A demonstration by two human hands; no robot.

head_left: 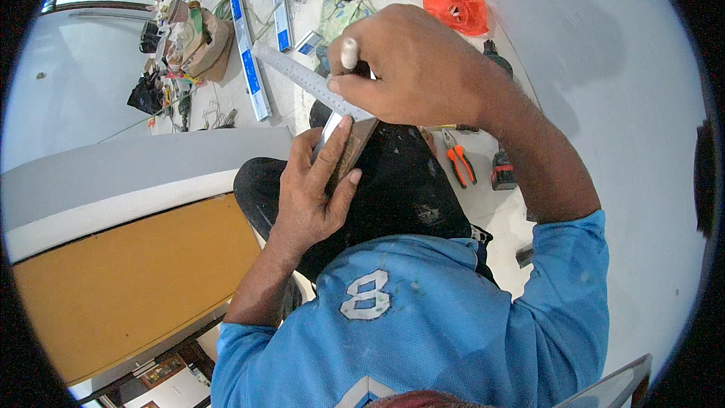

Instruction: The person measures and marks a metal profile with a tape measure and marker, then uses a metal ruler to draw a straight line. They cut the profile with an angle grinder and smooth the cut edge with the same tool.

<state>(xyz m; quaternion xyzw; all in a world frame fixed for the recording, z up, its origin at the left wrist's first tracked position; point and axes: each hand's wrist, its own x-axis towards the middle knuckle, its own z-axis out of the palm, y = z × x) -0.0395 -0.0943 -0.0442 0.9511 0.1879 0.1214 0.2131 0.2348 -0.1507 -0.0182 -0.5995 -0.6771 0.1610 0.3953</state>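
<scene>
metal ruler (302,75) lies pinned across a small panel (349,153) gripped by the left hand (313,189), the right hand (411,68) clasping a pencil (349,53), marking seemingly just underway.

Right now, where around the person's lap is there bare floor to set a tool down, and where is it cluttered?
Bare pale floor lies right of the right hand, past the orange-handled pliers and crumpled orange plastic bag. The yellow-brown board beside the left hand is bare too. Crowded: the far floor around the blue-and-white metal strips and tool pile.
</scene>
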